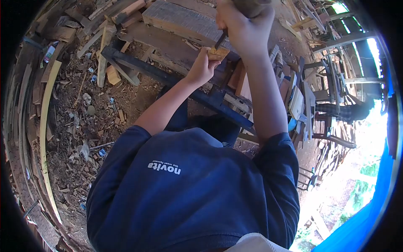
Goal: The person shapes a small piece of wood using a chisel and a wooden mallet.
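Observation:
My left hand (203,69) pinches a small yellowish wood piece (218,53) between thumb and fingers, close over the work surface. Above it, my right hand (247,33) is wrapped round a hand tool with a dark narrow blade (221,38), whose lower end meets the wood piece. A rounded brown end (252,6) shows over my right fist, cut off by the top of the view; I cannot tell the tool's exact kind. Beyond both hands lies a thick, weathered wooden block (184,21).
A dark beam (163,75) crosses in front of my body. Wood chips and litter cover the ground (90,113) at left, beside long planks (49,126). More boards (294,103) lean at right, near a blue sheet (357,222). A checked cloth (336,110) shows farther right.

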Available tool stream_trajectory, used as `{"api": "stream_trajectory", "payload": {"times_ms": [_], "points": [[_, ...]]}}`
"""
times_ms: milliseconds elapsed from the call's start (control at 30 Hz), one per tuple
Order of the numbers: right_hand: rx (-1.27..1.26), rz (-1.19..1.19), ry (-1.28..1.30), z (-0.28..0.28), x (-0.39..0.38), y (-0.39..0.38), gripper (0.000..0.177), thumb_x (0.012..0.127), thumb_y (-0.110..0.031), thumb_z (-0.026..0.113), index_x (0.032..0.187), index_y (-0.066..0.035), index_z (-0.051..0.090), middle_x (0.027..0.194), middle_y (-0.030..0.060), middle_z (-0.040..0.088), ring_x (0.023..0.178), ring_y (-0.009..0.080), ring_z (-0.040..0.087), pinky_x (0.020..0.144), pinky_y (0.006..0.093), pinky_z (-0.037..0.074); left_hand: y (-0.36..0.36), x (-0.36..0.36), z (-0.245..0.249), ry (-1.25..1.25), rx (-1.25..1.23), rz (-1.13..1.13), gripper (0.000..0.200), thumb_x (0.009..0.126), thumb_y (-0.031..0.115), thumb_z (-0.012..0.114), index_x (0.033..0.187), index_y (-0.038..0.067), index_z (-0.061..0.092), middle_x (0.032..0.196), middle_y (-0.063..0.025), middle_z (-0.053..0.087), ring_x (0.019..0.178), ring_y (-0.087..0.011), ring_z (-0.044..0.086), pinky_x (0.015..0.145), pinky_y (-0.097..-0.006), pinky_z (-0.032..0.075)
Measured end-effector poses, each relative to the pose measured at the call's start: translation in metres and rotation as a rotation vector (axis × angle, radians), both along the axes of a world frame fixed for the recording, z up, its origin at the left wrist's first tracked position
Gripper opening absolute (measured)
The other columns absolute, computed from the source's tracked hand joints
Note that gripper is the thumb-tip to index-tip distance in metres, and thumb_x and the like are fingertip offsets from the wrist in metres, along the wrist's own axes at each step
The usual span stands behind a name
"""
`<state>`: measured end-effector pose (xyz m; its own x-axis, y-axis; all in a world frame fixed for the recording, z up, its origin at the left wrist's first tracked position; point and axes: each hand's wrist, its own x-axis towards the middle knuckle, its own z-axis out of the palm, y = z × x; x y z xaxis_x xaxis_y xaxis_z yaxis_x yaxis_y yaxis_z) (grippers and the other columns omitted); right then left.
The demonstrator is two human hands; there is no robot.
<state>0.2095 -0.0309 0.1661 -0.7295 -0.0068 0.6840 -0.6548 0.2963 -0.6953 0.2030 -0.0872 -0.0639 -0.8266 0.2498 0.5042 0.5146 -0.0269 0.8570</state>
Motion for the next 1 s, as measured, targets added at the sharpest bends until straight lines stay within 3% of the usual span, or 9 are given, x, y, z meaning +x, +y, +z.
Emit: {"api": "stream_trajectory", "payload": {"times_ms": [100, 433, 500, 567, 667, 733, 800, 900, 1000], "points": [[-0.071, 0.001, -0.155, 0.007, -0.004, -0.014, 0.014, 0.079, -0.005, 0.061, 0.069, -0.007, 0.052, 0.06, -0.0053, 0.048, 0.054, 0.0048, 0.043, 0.049, 0.0264, 0.032, 0.002, -0.002, -0.003, -0.017, 0.031, -0.009, 0.034, 0.087, 0.003, 0.066, 0.111, -0.002, 0.043, 0.103, -0.025, 0.059, 0.101, -0.0416, 0.061, 0.083, -0.0416, 0.049], [0.032, -0.121, -0.169, 0.008, -0.037, -0.02, 0.016, 0.079, -0.011, 0.063, 0.069, -0.007, 0.051, 0.058, -0.0022, 0.048, 0.051, 0.0065, 0.045, 0.047, 0.0281, 0.035, 0.001, 0.003, -0.002, 0.002, 0.012, 0.039, 0.029, 0.088, 0.001, 0.064, 0.108, -0.002, 0.044, 0.101, -0.0239, 0.06, 0.097, -0.0402, 0.062, 0.08, -0.0407, 0.05], [-0.16, -0.084, -0.226, 0.01, -0.036, -0.018, 0.017, 0.08, -0.011, 0.062, 0.068, -0.007, 0.052, 0.055, -0.0008, 0.048, 0.046, 0.0083, 0.045, 0.044, 0.028, 0.035, -0.001, 0.001, -0.004, -0.058, 0.044, 0.034, 0.029, 0.088, 0.001, 0.064, 0.108, -0.001, 0.044, 0.101, -0.0237, 0.06, 0.096, -0.0403, 0.062, 0.08, -0.041, 0.049], [-0.183, -0.053, -0.212, 0.01, -0.037, -0.016, 0.017, 0.081, -0.011, 0.062, 0.068, -0.007, 0.052, 0.054, -0.0005, 0.048, 0.044, 0.0094, 0.045, 0.042, 0.0281, 0.035, -0.005, -0.003, -0.004, -0.111, 0.077, 0.047, 0.028, 0.088, 0.001, 0.064, 0.108, -0.001, 0.044, 0.101, -0.0236, 0.059, 0.095, -0.0403, 0.061, 0.08, -0.0414, 0.049], [-0.175, -0.022, -0.293, 0.014, -0.041, -0.019, 0.019, 0.082, -0.012, 0.062, 0.067, -0.007, 0.052, 0.051, 0.0002, 0.048, 0.041, 0.011, 0.046, 0.04, 0.0284, 0.036, -0.008, 0.006, 0.0, 0.13, 0.036, 0.067, 0.027, 0.084, 0.0, 0.065, 0.104, 0.001, 0.046, 0.094, -0.0177, 0.056, 0.092, -0.0394, 0.057, 0.081, -0.0429, 0.045], [-0.146, -0.039, -0.384, 0.01, -0.04, -0.02, 0.02, 0.082, -0.013, 0.062, 0.066, -0.007, 0.052, 0.05, 0.0006, 0.048, 0.04, 0.0115, 0.046, 0.04, 0.0286, 0.037, 0.001, 0.017, -0.009, 0.138, -0.014, 0.065, 0.027, 0.083, 0.001, 0.066, 0.101, 0.002, 0.046, 0.092, -0.0166, 0.055, 0.091, -0.0389, 0.055, 0.08, -0.0432, 0.043], [0.14, -0.136, -0.481, 0.003, -0.039, -0.017, 0.021, 0.082, -0.014, 0.062, 0.065, -0.007, 0.052, 0.05, 0.0015, 0.05, 0.04, 0.0119, 0.047, 0.04, 0.0285, 0.037, 0.007, 0.027, -0.01, 0.218, -0.061, 0.074, 0.028, 0.08, 0.003, 0.069, 0.095, 0.005, 0.045, 0.09, -0.0151, 0.053, 0.086, -0.0376, 0.053, 0.077, -0.0444, 0.039], [-0.067, -0.186, -0.567, 0.006, -0.026, -0.016, 0.021, 0.081, -0.013, 0.062, 0.064, -0.007, 0.051, 0.05, 0.0024, 0.051, 0.041, 0.012, 0.047, 0.04, 0.0288, 0.037, 0.009, 0.033, -0.012, 0.197, -0.03, 0.024, 0.029, 0.08, 0.003, 0.069, 0.096, 0.005, 0.045, 0.09, -0.0157, 0.054, 0.087, -0.0379, 0.053, 0.078, -0.0455, 0.039], [-0.008, -0.221, -0.366, 0.011, -0.012, -0.006, 0.02, 0.08, -0.011, 0.062, 0.064, -0.007, 0.05, 0.051, 0.0016, 0.051, 0.041, 0.012, 0.047, 0.041, 0.0289, 0.037, 0.017, 0.028, -0.007, 0.153, -0.079, 0.083, 0.029, 0.081, 0.004, 0.071, 0.097, 0.002, 0.047, 0.092, -0.0177, 0.052, 0.086, -0.0393, 0.053, 0.079, -0.0438, 0.042]]}}
